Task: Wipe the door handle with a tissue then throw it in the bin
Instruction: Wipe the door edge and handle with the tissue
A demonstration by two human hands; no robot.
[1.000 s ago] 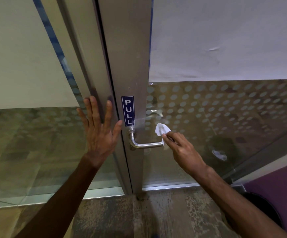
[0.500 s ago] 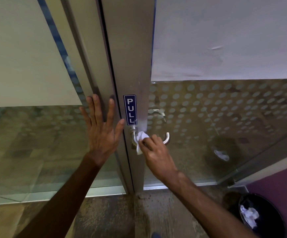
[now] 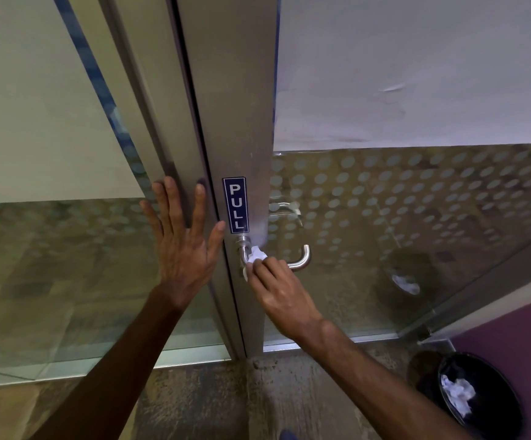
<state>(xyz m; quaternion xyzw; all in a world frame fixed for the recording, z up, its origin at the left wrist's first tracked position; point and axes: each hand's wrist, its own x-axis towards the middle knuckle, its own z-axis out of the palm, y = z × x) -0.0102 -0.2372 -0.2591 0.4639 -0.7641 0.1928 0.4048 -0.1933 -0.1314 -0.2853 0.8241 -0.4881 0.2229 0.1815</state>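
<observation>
Frosted dotted glass door [image 3: 416, 201], crumpled white tissue [image 3: 257, 255] pinched by right hand [image 3: 284, 292] against steel lever handle [image 3: 300, 260], blue "PULL" sign [image 3: 235, 204] at 12 o'clock, left hand [image 3: 183, 246] splayed flat on frame [image 3: 175, 128], black bin [image 3: 479, 398] at 4 o'clock.

Blue PULL sign [image 3: 235, 204] on metal door frame [image 3: 226, 90]

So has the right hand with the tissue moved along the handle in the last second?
Yes. The right hand and tissue slid left along the door handle, from its free end toward the PULL sign.
</observation>
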